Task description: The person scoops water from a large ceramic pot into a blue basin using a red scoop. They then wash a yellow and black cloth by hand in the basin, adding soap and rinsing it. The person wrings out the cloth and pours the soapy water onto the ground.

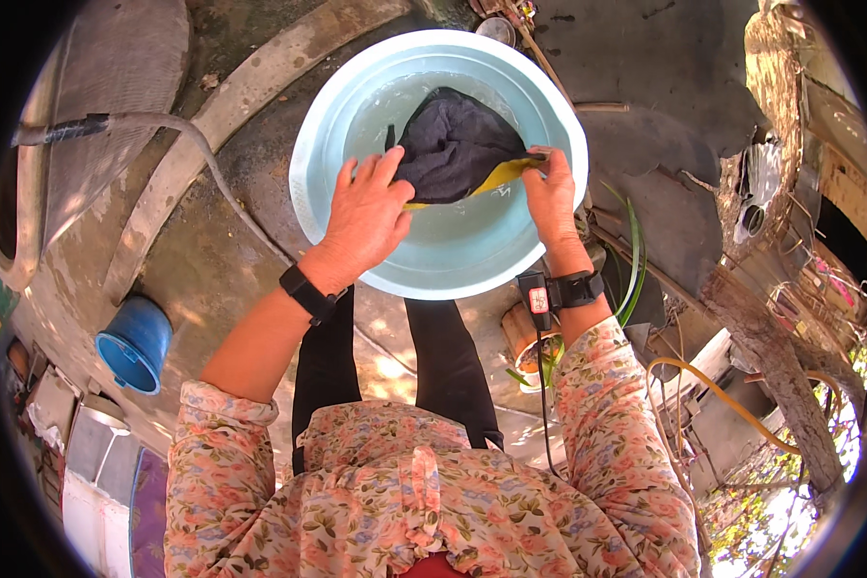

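A round light-blue plastic basin (311,170) with water in it stands before me. Over the water is a dark cloth item (455,141) with a yellow layer showing along its near edge; whether it floats or is lifted clear I cannot tell. My right hand (551,188) pinches its right corner between thumb and fingers. Spread over the near left side of the cloth, my left hand (370,209) has its fingers apart; its fingertips are at the cloth's edge, and a grip there cannot be made out. Both wrists wear black bands.
A grey hose (209,155) runs from the left towards the basin. A blue bucket (136,345) is at the lower left. On the right are a potted plant (527,332), long green leaves (632,260), sticks and a tree trunk (773,347). A curved concrete edge (242,90) crosses the upper left.
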The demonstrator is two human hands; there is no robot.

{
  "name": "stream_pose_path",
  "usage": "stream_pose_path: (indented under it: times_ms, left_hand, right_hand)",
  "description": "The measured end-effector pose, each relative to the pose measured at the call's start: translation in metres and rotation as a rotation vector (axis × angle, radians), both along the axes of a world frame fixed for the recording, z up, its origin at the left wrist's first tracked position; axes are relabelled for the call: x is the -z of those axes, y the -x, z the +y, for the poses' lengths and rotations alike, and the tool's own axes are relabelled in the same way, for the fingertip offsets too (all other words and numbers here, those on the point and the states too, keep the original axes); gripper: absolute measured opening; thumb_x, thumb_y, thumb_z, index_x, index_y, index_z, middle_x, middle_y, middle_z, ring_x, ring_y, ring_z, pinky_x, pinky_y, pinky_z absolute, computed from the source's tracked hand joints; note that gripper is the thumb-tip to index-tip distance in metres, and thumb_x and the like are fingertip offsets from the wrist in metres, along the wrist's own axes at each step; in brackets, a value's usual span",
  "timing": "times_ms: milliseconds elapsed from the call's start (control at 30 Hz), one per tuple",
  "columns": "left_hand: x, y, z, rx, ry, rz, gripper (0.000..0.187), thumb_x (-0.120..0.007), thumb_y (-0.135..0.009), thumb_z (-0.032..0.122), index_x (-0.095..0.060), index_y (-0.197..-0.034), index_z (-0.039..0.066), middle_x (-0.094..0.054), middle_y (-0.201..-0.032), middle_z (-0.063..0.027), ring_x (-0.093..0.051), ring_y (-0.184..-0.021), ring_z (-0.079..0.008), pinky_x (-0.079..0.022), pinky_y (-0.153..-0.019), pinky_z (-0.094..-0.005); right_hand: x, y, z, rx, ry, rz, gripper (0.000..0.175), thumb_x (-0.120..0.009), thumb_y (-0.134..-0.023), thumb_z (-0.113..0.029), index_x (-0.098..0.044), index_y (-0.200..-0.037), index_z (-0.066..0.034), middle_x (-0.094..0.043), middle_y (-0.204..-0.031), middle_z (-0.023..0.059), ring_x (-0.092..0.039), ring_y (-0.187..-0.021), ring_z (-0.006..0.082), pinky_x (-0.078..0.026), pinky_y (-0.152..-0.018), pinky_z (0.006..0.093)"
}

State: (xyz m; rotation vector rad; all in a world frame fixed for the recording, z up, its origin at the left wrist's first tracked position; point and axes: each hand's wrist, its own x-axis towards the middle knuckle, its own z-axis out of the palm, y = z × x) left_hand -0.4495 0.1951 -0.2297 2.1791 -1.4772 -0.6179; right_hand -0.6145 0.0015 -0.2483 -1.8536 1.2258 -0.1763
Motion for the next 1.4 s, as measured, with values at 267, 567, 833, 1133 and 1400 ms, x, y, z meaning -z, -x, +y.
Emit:
stream_pose_path:
  times_ms: [267, 567, 833, 1133, 1400]
  left_hand:
    - [0.031, -0.004, 0.019, -0.039, -0.225, 0.28, 0.026, -0.063, -0.077, 0.019, -0.056, -0.099, 0.007, -0.055, -0.106, -0.0091, -0.056, -0.085, -0.0282, -0.046, -0.073, -0.0367]
    - [0.025, -0.014, 0.019, -0.24, -0.198, 0.459, 0.021, -0.058, -0.081, 0.022, -0.057, -0.094, 0.004, -0.058, -0.088, -0.0119, -0.057, -0.076, -0.0304, -0.045, -0.065, -0.0394]
    - [0.009, -0.026, 0.008, -0.408, -0.113, 0.601, 0.023, -0.055, -0.085, 0.021, -0.057, -0.098, 0.003, -0.061, -0.09, -0.0132, -0.059, -0.08, -0.0242, -0.046, -0.07, -0.0329]
    - [0.023, -0.015, 0.011, -0.445, -0.109, 0.728, 0.024, -0.054, -0.084, 0.027, -0.058, -0.093, 0.005, -0.062, -0.086, -0.0115, -0.059, -0.076, -0.0257, -0.046, -0.069, -0.0338]
    - [0.034, -0.003, 0.007, -0.619, -0.145, 1.086, 0.04, -0.053, -0.086, 0.037, -0.054, -0.111, 0.006, -0.058, -0.101, -0.0117, -0.054, -0.09, -0.0195, -0.042, -0.08, -0.0313]
  right_hand:
    - [0.045, -0.01, 0.031, -0.613, -0.012, 0.44, 0.031, -0.052, -0.078, -0.013, -0.054, -0.109, -0.0136, -0.056, -0.109, 0.0097, -0.057, -0.095, 0.0294, -0.046, -0.08, 0.0396]
    - [0.054, -0.019, 0.068, -0.817, -0.169, 0.732, 0.023, -0.05, -0.081, -0.022, -0.058, -0.101, -0.0122, -0.062, -0.099, 0.0101, -0.059, -0.093, 0.0286, -0.047, -0.077, 0.0387]
    - [-0.128, -0.028, 0.046, -0.377, -0.256, 0.195, 0.019, -0.056, -0.082, -0.017, -0.058, -0.094, -0.0037, -0.06, -0.074, 0.0176, -0.058, -0.069, 0.0339, -0.046, -0.061, 0.0371]
    - [0.047, -0.02, 0.04, -0.276, -0.154, 0.304, 0.031, -0.051, -0.082, -0.022, -0.054, -0.106, -0.0023, -0.061, -0.091, 0.0213, -0.058, -0.088, 0.036, -0.045, -0.076, 0.0427]
    - [0.031, -0.014, 0.045, -0.057, -0.515, 0.164, 0.032, -0.06, -0.078, -0.012, -0.052, -0.106, 0.0029, -0.057, -0.079, 0.0058, -0.052, -0.061, 0.0116, -0.044, -0.058, 0.0248]
